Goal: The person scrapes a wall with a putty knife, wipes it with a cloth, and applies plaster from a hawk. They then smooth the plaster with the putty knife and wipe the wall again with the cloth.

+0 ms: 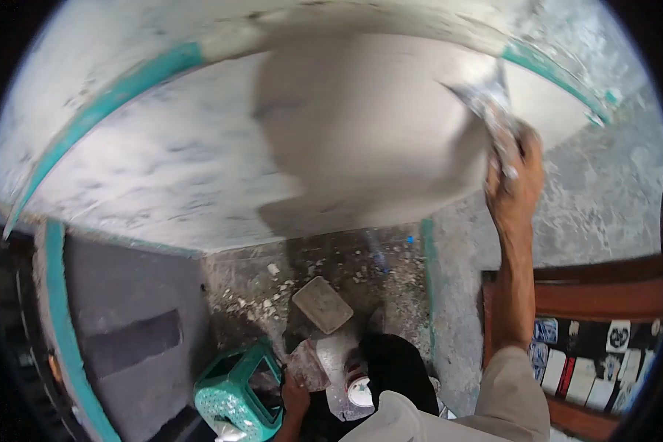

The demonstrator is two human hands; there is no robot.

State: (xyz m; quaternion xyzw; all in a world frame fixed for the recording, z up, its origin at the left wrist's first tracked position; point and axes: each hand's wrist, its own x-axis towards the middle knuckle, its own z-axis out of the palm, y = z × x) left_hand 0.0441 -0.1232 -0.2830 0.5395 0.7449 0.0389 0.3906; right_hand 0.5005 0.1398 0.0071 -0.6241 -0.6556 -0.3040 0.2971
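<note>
Raised at the upper right, my right hand (519,166) is wrapped round the handle of a putty knife (486,94) smeared with white filler. Its blade is blurred and lies at or close to the pale, smooth wall panel (184,147), near the panel's right end. Low in the view, my left hand (295,398) grips the edge of a flat, pinkish-grey board (307,366). Most of the left fingers are hidden.
A paint-spattered green plastic stool (236,390) stands beside my left hand. A rectangular tray-like piece (323,304) lies on the debris-strewn floor (254,283). A white-and-red bucket (359,391) sits by my leg. A wooden frame with stickers (567,298) is at right.
</note>
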